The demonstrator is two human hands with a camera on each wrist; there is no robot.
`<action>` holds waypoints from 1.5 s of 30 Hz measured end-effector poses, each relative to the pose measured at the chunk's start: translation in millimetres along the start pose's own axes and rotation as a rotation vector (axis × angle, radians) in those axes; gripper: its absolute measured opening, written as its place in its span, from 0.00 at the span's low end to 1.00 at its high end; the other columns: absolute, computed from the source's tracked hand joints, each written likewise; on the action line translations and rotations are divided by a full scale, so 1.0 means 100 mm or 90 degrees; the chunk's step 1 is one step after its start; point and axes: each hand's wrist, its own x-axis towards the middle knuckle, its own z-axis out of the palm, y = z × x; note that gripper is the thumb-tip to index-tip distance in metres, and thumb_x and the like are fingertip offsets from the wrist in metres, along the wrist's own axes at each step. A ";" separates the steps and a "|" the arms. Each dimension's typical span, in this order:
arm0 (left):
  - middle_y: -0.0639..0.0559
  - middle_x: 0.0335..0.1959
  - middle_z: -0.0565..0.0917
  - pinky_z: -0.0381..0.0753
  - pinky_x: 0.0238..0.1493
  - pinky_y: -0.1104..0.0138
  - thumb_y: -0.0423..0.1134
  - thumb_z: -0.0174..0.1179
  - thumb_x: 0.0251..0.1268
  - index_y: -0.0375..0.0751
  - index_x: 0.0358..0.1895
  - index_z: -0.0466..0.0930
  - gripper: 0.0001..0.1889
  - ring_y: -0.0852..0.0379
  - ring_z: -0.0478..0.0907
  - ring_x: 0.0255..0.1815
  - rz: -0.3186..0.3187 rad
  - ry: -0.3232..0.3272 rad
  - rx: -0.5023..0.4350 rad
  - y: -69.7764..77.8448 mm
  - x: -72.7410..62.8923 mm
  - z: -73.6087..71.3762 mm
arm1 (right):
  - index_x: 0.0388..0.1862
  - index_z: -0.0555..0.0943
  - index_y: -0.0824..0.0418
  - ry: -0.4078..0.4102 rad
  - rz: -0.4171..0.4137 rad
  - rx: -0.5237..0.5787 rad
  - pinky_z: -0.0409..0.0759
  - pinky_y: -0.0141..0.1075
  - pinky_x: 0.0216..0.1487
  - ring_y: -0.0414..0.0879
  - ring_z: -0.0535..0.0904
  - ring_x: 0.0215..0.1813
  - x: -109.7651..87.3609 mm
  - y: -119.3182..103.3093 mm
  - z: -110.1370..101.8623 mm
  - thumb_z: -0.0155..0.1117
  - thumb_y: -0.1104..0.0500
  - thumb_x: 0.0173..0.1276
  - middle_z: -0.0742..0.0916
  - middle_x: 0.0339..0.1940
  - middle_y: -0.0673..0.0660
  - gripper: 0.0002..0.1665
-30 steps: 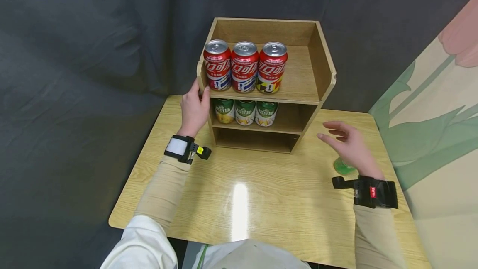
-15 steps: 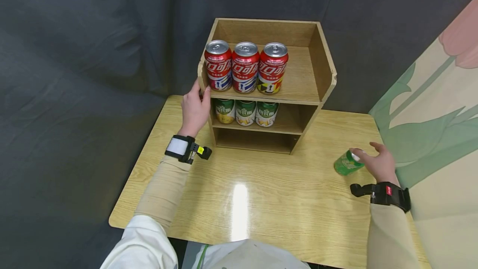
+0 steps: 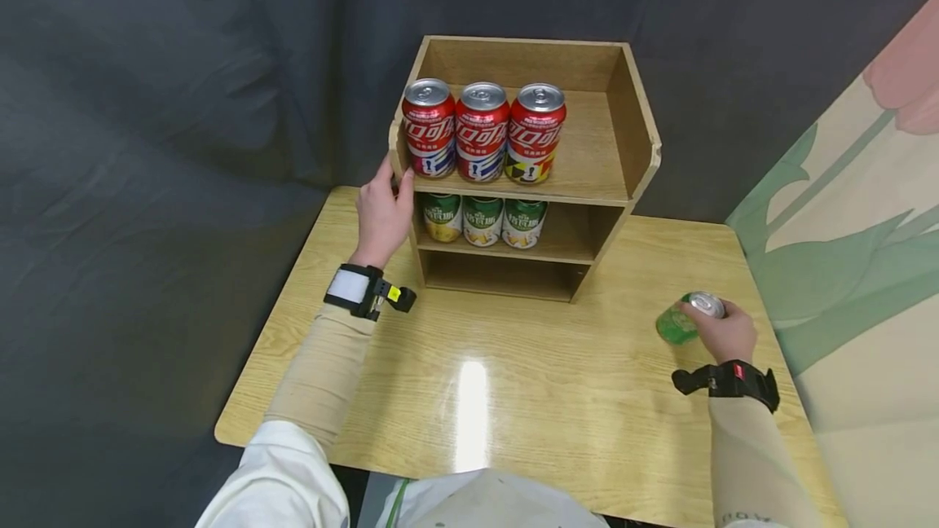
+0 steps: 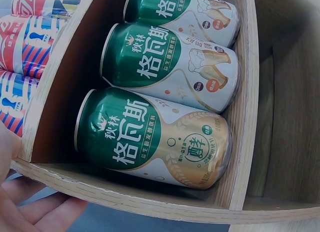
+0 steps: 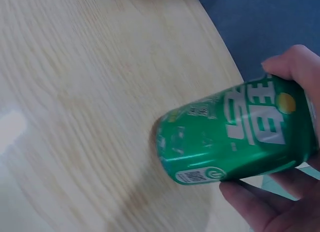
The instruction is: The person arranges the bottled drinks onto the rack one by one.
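My left hand (image 3: 383, 217) holds the left side panel of a wooden shelf (image 3: 616, 161), its fingers showing past the panel edge in the left wrist view. On the top tier stand three red cola cans (image 3: 482, 133) in a row. Three green-and-white drink cans (image 4: 170, 67) line the middle tier, next to that panel. At the right of the table my right hand (image 3: 734, 336) grips a green soda can (image 5: 220, 134) near its top, thumb on one side and fingers on the other. The can stands on the table; its far side is hidden.
The light wood table (image 3: 557, 398) carries the shelf at its back. The shelf's bottom tier (image 3: 499, 275) lies under the drink cans. A dark curtain (image 3: 183, 145) hangs behind and left; a flower-patterned panel (image 3: 866, 267) borders the right.
My right hand has moved right and down past the soda can, then back onto it, and its fingers have closed around it. The left hand keeps its hold on the shelf.
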 end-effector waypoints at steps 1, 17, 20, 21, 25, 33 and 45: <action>0.37 0.52 0.85 0.79 0.44 0.49 0.40 0.53 0.80 0.35 0.61 0.76 0.16 0.41 0.83 0.47 -0.001 -0.002 0.000 0.00 0.00 0.00 | 0.74 0.64 0.76 0.008 0.004 0.008 0.75 0.51 0.51 0.67 0.73 0.62 -0.01 0.00 0.02 0.64 0.37 0.69 0.75 0.66 0.77 0.53; 0.38 0.55 0.84 0.79 0.46 0.49 0.41 0.54 0.80 0.36 0.64 0.75 0.18 0.43 0.83 0.50 -0.010 -0.011 0.001 0.01 0.01 -0.02 | 0.74 0.72 0.57 0.127 -0.064 0.097 0.74 0.52 0.58 0.60 0.76 0.65 -0.44 0.10 0.43 0.77 0.52 0.62 0.80 0.66 0.64 0.42; 0.38 0.56 0.83 0.79 0.47 0.50 0.41 0.54 0.80 0.35 0.65 0.75 0.18 0.43 0.83 0.50 -0.009 -0.009 -0.002 0.01 0.01 -0.02 | 0.72 0.72 0.59 0.124 -0.090 0.079 0.73 0.57 0.59 0.63 0.76 0.63 -0.52 0.09 0.50 0.78 0.55 0.59 0.80 0.65 0.67 0.43; 0.38 0.57 0.83 0.80 0.47 0.50 0.41 0.54 0.80 0.36 0.65 0.75 0.18 0.43 0.83 0.51 -0.010 -0.010 -0.004 0.01 0.01 -0.02 | 0.72 0.72 0.60 0.122 -0.099 0.074 0.73 0.59 0.58 0.64 0.76 0.63 -0.54 0.08 0.51 0.78 0.57 0.59 0.80 0.64 0.68 0.42; 0.39 0.58 0.82 0.79 0.49 0.50 0.42 0.53 0.80 0.36 0.67 0.73 0.20 0.43 0.82 0.52 -0.014 -0.017 -0.006 0.01 0.02 -0.03 | 0.70 0.71 0.64 0.114 -0.126 0.053 0.73 0.61 0.58 0.67 0.76 0.62 -0.59 0.05 0.53 0.78 0.61 0.58 0.80 0.63 0.72 0.41; 0.38 0.59 0.82 0.79 0.51 0.50 0.41 0.54 0.80 0.36 0.68 0.73 0.21 0.43 0.81 0.54 -0.014 -0.020 -0.010 0.02 0.01 -0.01 | 0.70 0.71 0.64 0.057 -0.154 0.014 0.73 0.60 0.57 0.69 0.75 0.62 -0.69 -0.10 0.54 0.79 0.60 0.59 0.79 0.63 0.73 0.42; 0.40 0.61 0.80 0.79 0.52 0.53 0.41 0.56 0.79 0.33 0.69 0.71 0.23 0.46 0.80 0.56 0.001 0.010 -0.013 -0.02 0.01 0.02 | 0.63 0.69 0.67 0.006 -0.234 0.050 0.78 0.55 0.49 0.63 0.80 0.55 -0.89 -0.76 0.58 0.78 0.59 0.57 0.81 0.57 0.70 0.39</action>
